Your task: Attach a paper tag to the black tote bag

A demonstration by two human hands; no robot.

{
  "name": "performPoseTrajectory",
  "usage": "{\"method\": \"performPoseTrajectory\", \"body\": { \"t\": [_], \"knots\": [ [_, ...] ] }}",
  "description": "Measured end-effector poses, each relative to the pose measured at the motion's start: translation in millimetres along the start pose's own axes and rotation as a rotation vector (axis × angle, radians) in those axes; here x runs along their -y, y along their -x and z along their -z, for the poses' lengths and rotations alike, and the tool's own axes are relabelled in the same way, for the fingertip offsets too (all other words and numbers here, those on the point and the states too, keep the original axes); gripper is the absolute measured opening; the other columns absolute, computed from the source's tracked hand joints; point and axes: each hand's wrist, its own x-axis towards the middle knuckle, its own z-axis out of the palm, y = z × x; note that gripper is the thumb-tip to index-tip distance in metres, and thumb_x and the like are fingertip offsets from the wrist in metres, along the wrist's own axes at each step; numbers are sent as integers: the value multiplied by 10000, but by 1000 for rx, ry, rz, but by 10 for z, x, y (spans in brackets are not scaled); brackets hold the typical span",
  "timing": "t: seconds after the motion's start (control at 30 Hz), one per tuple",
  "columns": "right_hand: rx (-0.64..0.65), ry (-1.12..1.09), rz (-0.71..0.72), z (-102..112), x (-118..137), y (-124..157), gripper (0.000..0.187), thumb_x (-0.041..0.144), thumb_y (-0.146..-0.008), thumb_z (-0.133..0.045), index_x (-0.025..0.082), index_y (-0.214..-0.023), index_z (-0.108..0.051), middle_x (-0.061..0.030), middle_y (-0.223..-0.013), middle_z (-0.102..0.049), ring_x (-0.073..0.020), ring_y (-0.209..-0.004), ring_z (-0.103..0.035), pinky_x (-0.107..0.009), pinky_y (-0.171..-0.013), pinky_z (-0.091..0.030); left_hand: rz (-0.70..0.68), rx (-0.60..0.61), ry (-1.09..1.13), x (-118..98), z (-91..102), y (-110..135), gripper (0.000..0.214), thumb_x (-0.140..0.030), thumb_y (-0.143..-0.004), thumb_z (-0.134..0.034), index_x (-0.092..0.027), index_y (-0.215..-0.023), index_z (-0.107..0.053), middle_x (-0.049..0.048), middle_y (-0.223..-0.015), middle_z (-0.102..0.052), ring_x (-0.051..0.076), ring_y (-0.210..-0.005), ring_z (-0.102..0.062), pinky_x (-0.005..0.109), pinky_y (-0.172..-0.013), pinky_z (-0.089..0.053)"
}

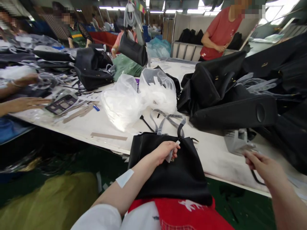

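A black handbag [168, 179] stands at the table edge against my body, its grey-wrapped handles [165, 119] rising behind it. In front of the bag, my left hand [168, 151] is closed in a pinch on a small whitish strip of film [169, 156]. A similar pale piece [124, 178] is stuck on my left forearm. Out to the right, my right hand [260, 164] has its fingers pinched together beside a grey tape dispenser [236, 142]. What those fingers hold, if anything, is too small to make out.
White plastic bags [124, 102] lie behind the handbag on the white table [115, 148]. Black bags [216, 86] are heaped at right. A co-worker's hand [26, 105] rests at left; a person in red [216, 35] stands across. A black bag [133, 51] hangs above.
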Motion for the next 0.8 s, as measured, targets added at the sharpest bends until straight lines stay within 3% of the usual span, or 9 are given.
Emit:
{"method": "performPoseTrajectory", "body": {
  "t": [0.1,0.17,0.3,0.37,0.47,0.8],
  "knots": [
    [102,-317,42,-236,782,213,374,556,-809,-572,200,-847,-680,-44,-621,-580,-167,-510,-516,-314,-499,-426,-70,-14,-94,5,-35,-5,355,-505,-796,-570,-150,-787,-568,-78,-541,-406,40,-400,-344,178,-417,-276],
    [270,-492,102,-486,1291,338,360,533,-822,-590,182,-856,-664,-6,-580,-536,-132,-505,-475,-260,-482,-389,-115,-66,-228,-9,-46,4,343,-484,-835,-515,-152,-779,-579,-88,-511,-354,42,-394,-276,184,-415,-240],
    [659,-645,164,-1022,1946,508,357,513,-858,-549,168,-822,-635,29,-528,-495,-83,-427,-393,-205,-410,-284,-253,-189,-599,-63,-24,58,321,-393,-865,-459,-148,-767,-641,-41,-548,-457,81,-492,-388,205,-488,-308],
    [729,-580,166,-1228,2062,540,371,520,-847,-536,166,-775,-621,37,-492,-482,-75,-394,-361,-199,-388,-244,-326,-189,-709,-86,-2,88,319,-354,-870,-436,-151,-735,-641,-8,-627,-552,107,-590,-479,213,-555,-360],
    [679,-423,153,-1412,2062,536,390,529,-824,-524,170,-695,-608,41,-441,-457,-77,-369,-339,-204,-374,-227,-375,-173,-783,-103,23,115,307,-303,-876,-406,-158,-725,-630,12,-707,-622,128,-676,-547,222,-633,-399],
    [585,-259,118,-1504,1881,552,403,503,-821,-519,175,-601,-600,36,-391,-454,-90,-369,-381,-217,-403,-245,-362,-143,-782,-84,-14,130,334,-257,-883,-365,-162,-674,-607,-9,-615,-556,111,-604,-510,207,-586,-374]
  ]
}}
